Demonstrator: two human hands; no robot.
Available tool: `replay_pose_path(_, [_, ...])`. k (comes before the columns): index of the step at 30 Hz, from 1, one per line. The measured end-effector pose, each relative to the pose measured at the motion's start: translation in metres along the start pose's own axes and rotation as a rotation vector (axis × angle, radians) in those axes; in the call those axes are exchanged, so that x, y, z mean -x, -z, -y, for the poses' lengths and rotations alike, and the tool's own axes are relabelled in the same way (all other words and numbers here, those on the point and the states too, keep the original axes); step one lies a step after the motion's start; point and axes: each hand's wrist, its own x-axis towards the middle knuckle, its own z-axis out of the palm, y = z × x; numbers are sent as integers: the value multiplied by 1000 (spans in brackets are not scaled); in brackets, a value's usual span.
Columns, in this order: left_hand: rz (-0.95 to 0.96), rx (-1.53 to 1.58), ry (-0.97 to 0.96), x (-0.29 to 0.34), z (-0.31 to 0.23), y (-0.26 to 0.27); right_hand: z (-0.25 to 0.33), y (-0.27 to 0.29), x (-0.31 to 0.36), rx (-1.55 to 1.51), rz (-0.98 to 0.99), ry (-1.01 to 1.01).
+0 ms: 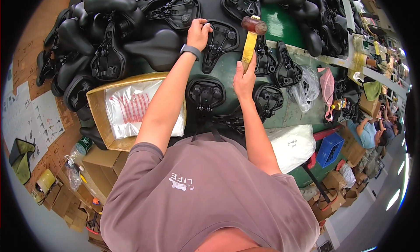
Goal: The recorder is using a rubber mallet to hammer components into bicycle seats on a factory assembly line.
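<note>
While one mallet (pixel 251 37) fills the right hand (pixel 245 77), left hand (pixel 198 33) grips one saddle (pixel 220 44).

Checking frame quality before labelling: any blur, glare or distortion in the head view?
Head view: strong fisheye, black corners, bench edge bowed near the rim. Mallet slightly soft in the right hand; left hand on a saddle base sharp. Even lighting, mild sheen on the plastic bags, black saddles lose detail.

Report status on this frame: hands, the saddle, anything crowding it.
Left hand steadies upturned black saddle. Right hand grips yellow-handled mallet, head above saddle's edge. More upturned saddles close alongside.
</note>
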Motion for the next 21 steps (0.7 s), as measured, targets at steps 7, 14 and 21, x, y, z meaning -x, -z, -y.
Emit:
replay_pose_path(7, [-173,-452,-399,3,22,-10,-1,-8,-1,-7,70,23])
replay_pose_path(14, [-95,-385,-179,13,26,-14,2,-7,-5,92,136,47])
replay_pose_path(21, [69,-693,1,18,6,-13,31,-11,-19,66,143,344])
